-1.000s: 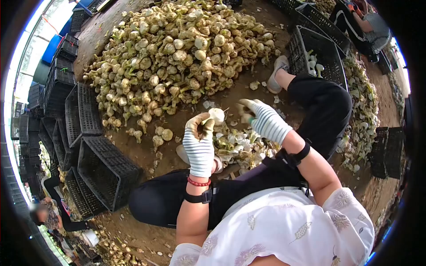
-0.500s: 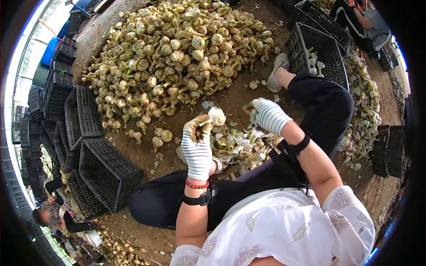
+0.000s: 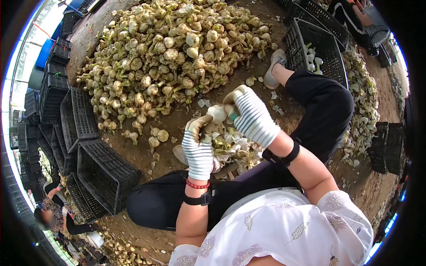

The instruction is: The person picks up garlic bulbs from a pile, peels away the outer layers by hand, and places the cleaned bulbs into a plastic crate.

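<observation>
My left hand (image 3: 198,144), in a striped work glove, grips a pale garlic bulb (image 3: 217,113) in front of me. My right hand (image 3: 250,114), gloved the same way, is closed on a small green-handled tool and presses against the top of that bulb. Below the hands lies a heap of white garlic skins and trimmings (image 3: 233,148) between my legs. A big pile of untrimmed garlic (image 3: 177,48) covers the dirt floor ahead.
Black plastic crates (image 3: 95,166) lie stacked and tipped at the left. A crate with a few trimmed bulbs (image 3: 317,48) stands past my right knee. Peel waste (image 3: 361,111) runs along the right. Other people crouch at the lower left (image 3: 55,213) and top right (image 3: 361,17).
My right hand has moved left from a gap beside the bulb until it meets the bulb in my left hand. The left hand has hardly moved.
</observation>
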{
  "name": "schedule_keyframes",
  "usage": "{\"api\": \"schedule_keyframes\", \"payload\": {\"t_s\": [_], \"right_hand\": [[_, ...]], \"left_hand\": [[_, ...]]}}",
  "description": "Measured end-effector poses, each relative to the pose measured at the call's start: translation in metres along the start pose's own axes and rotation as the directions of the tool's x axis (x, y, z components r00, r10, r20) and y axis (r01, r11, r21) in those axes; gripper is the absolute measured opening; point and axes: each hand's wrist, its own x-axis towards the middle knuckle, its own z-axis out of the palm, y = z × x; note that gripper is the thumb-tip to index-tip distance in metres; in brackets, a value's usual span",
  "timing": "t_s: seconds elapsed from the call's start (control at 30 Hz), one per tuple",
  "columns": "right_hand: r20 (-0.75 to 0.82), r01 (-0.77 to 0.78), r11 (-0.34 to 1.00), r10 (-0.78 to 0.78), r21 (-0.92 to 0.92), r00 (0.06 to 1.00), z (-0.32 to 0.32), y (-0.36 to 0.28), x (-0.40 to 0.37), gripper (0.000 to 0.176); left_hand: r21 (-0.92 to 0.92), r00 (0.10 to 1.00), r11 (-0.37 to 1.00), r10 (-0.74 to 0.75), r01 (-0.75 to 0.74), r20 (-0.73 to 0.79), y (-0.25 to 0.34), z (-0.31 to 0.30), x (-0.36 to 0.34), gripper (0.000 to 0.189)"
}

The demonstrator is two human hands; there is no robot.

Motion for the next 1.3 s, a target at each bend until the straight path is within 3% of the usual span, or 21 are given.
{"api": "schedule_keyframes", "payload": {"t_s": [0.17,0.2,0.23,0.27,0.3,0.37,0.43,0.47,0.5,0.53,0.6,0.67,0.73,0.77,0.83,0.9,0.97,1.03,1.1,1.23,1.3], "right_hand": [[0.053,-0.181,0.983,0.181,-0.013,0.982,0.010,0.070,-0.003,0.012],[0.390,-0.275,0.942,0.330,-0.191,0.860,0.008,0.072,-0.004,0.016],[0.638,-0.288,0.877,0.479,-0.385,0.603,0.006,0.077,-0.004,0.019],[0.570,-0.180,0.934,0.332,-0.307,0.751,0.009,0.085,-0.020,0.027],[0.507,-0.277,0.960,0.260,-0.045,0.821,0.005,0.078,-0.024,0.037],[0.458,-0.364,0.871,0.190,0.330,0.868,-0.006,0.045,-0.007,0.048],[0.705,-0.766,0.519,0.374,0.379,0.602,-0.004,0.050,0.019,0.050],[0.544,-0.732,0.573,0.505,0.369,0.670,0.008,0.072,0.025,0.047],[0.254,-0.557,0.812,0.509,0.173,0.822,0.034,0.125,0.028,0.044],[0.031,-0.579,0.815,0.578,0.014,0.815,0.063,0.187,0.026,0.042],[0.044,-0.836,0.511,0.857,-0.197,0.513,0.069,0.242,0.042,0.052],[0.044,-0.874,0.434,0.899,-0.219,0.435,0.073,0.271,0.038,0.050],[0.109,-0.789,0.505,0.858,-0.350,0.502,0.084,0.310,0.020,0.049],[0.186,-0.593,0.594,0.774,-0.544,0.605,0.086,0.318,0.017,0.054],[0.172,-0.547,0.613,0.740,-0.570,0.651,0.088,0.303,0.020,0.047],[0.440,-0.724,0.641,0.743,-0.254,0.504,0.078,0.265,0.039,0.037],[0.708,-0.785,0.619,0.547,0.018,0.448,0.064,0.215,0.059,0.030],[0.830,-0.793,0.591,0.363,0.146,0.423,0.035,0.138,0.076,0.028],[0.865,-0.778,0.600,0.274,0.187,0.419,0.021,0.087,0.075,0.029],[0.761,-0.835,0.134,0.354,0.534,0.544,0.012,0.041,0.044,0.039],[0.787,-0.821,0.277,0.251,0.499,0.563,0.018,0.034,0.024,0.047]], "left_hand": [[-0.101,0.999,0.994,-0.028,0.032,0.041,-0.010,-0.008,-0.003,0.014],[-0.116,0.992,0.985,-0.123,0.126,0.028,-0.007,-0.008,-0.002,0.013],[-0.135,0.976,0.967,-0.216,0.216,0.014,-0.006,-0.008,0.000,0.013],[-0.154,0.961,0.949,-0.277,0.276,0.016,-0.008,-0.008,0.001,0.014],[-0.161,0.950,0.938,-0.311,0.306,-0.008,-0.010,-0.006,0.003,0.016],[-0.321,0.878,0.829,-0.479,0.457,0.011,-0.016,0.000,0.006,0.020],[-0.525,0.839,0.696,-0.540,0.489,0.065,-0.033,0.005,0.008,0.026],[-0.598,0.816,0.622,-0.570,0.506,0.098,-0.036,0.005,0.008,0.027],[-0.663,0.790,0.540,-0.600,0.519,0.130,-0.032,0.005,0.011,0.027],[-0.649,0.798,0.552,-0.584,0.524,0.148,-0.036,0.003,0.015,0.028],[-0.787,0.741,0.341,-0.640,0.514,0.206,-0.038,0.003,0.020,0.031],[-0.816,0.655,0.208,-0.713,0.540,0.252,-0.037,0.000,0.021,0.025],[-0.755,0.649,0.314,-0.737,0.575,0.188,-0.046,0.002,0.015,0.022],[-0.678,0.656,0.419,-0.744,0.604,0.124,-0.049,0.006,0.015,0.019],[-0.618,0.668,0.488,-0.740,0.616,0.081,-0.049,0.010,0.018,0.025],[-0.492,0.720,0.596,-0.687,0.634,0.097,-0.045,0.014,0.018,0.031],[-0.461,0.703,0.555,-0.662,0.693,0.260,-0.074,0.016,0.010,0.056],[-0.368,0.861,0.780,-0.485,0.506,0.155,-0.078,0.027,0.009,0.062],[-0.419,0.852,0.744,-0.486,0.521,0.196,-0.067,0.022,0.012,0.061],[-0.351,0.888,0.816,-0.434,0.459,0.151,-0.036,-0.001,0.011,0.054],[-0.311,0.948,0.897,-0.312,0.314,0.057,-0.034,-0.002,0.004,0.052]]}}
